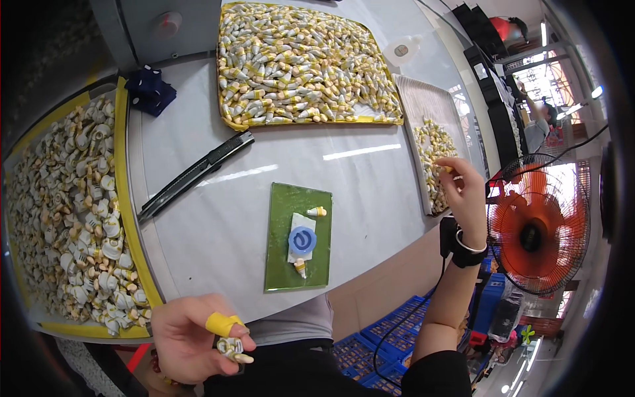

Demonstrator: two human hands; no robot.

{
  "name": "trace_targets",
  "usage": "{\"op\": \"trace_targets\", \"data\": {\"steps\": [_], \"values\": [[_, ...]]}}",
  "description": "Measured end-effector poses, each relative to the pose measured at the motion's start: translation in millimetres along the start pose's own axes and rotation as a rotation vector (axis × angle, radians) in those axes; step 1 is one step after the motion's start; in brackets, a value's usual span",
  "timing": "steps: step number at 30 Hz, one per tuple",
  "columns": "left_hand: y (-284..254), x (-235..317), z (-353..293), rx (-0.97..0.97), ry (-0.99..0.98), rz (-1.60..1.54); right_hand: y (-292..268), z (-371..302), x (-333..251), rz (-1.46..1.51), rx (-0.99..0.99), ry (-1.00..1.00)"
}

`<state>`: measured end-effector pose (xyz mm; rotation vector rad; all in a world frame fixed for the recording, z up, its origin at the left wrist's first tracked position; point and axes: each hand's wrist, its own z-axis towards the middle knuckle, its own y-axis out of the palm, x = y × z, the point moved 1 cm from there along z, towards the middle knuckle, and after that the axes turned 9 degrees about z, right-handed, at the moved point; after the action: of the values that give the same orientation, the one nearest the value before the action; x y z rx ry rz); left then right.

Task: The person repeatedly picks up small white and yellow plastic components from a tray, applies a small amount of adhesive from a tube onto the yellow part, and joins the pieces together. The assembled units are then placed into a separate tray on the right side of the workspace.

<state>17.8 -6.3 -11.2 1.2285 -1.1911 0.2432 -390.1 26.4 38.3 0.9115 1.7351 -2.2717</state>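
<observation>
Low at the left, my left hand (195, 337) is closed around a small white moulded piece (230, 347) with a pale pointed tip. Yellow tape wraps one of its fingers. My right hand (465, 192) reaches over the narrow tray (430, 106) at the right, fingertips pinched above small yellow-and-white pieces (433, 149); whatever they grip is too small to make out. Between the hands lies a green board (279, 245), bearing a round blue mould (302, 240) on a white pad. One small piece (317, 212) rests above the mould, another (300, 267) below it.
A large yellow-edged tray (311, 121) full of small pieces stands at the back. Another yellow-edged tray (122, 165) of white parts is at the left. A black box cutter (195, 175) and dark blue cloth (151, 90) lie nearby. An orange fan (532, 235) stands right.
</observation>
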Motion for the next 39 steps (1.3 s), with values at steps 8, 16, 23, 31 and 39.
{"op": "trace_targets", "data": {"steps": [8,16,23,31,39], "values": [[-0.2,0.0,0.1,-0.054,-0.004,-0.038,12.6,-23.0,-65.3,0.282,0.053,-0.113],[0.3,-0.8,0.3,-0.099,0.009,-0.051,68.6,-31.3,-140.3,0.083,-0.398,-0.718],[2.7,4.7,-4.1,-0.025,-0.028,-0.088,80.1,-27.5,-150.1,-0.026,-0.481,-0.808],[12.4,1.3,3.5,0.063,0.073,0.137,85.3,-32.0,-143.6,-0.043,-0.327,-0.796],[6.0,6.3,6.6,-0.115,0.348,0.531,76.2,-41.0,-154.6,0.067,-0.386,-0.731]]}}
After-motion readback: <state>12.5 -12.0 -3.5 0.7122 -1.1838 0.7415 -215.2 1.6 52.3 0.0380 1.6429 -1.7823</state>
